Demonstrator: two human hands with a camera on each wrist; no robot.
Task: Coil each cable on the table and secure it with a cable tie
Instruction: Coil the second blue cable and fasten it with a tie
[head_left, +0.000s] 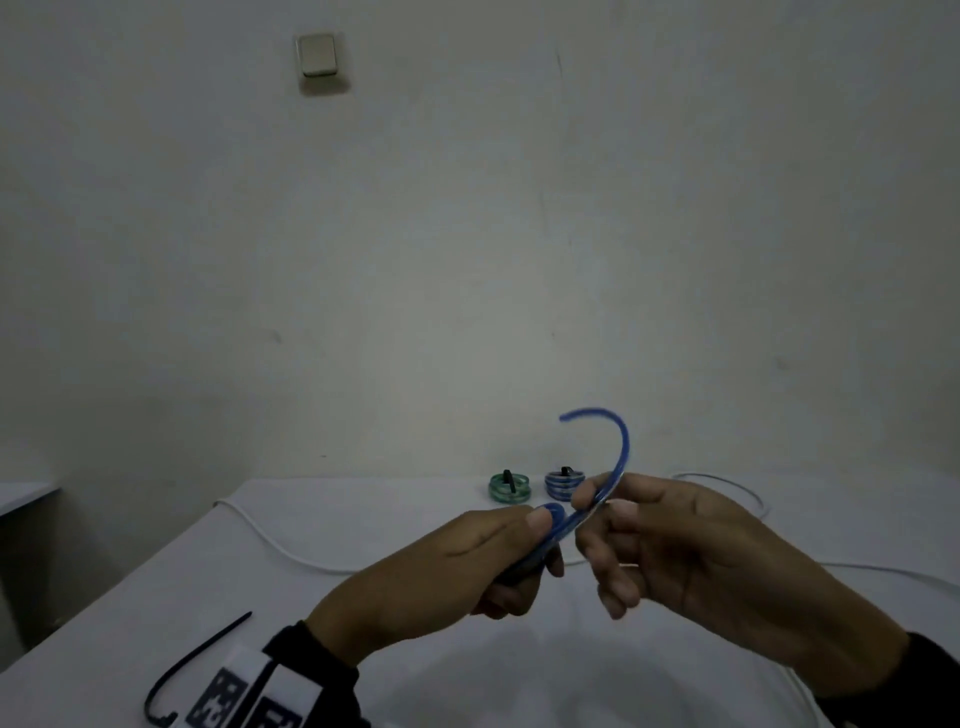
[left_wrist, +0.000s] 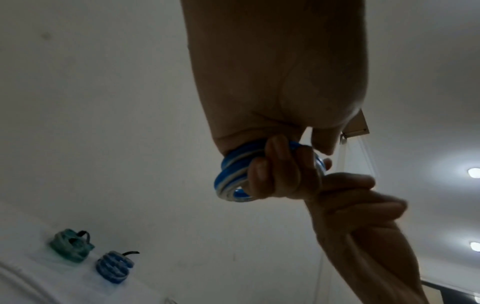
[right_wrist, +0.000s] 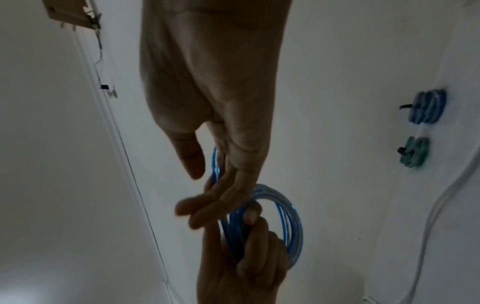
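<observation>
My left hand (head_left: 519, 551) grips a small blue and white cable coil (left_wrist: 233, 170) above the table, with its fingers curled through the loops and its thumb on top. The coil's loops (right_wrist: 288, 222) also show in the right wrist view. My right hand (head_left: 597, 512) pinches the free blue tail (head_left: 619, 447) just past the coil; the tail arcs upward and back to the left. A loose black cable tie (head_left: 200, 657) lies on the table at the near left, beside my left wrist.
Two tied coils sit at the table's far edge, a green coil (head_left: 509, 487) and a blue coil (head_left: 564, 482), each with a black tie. A long white cable (head_left: 270, 538) runs across the white table (head_left: 156, 587). A wall stands right behind.
</observation>
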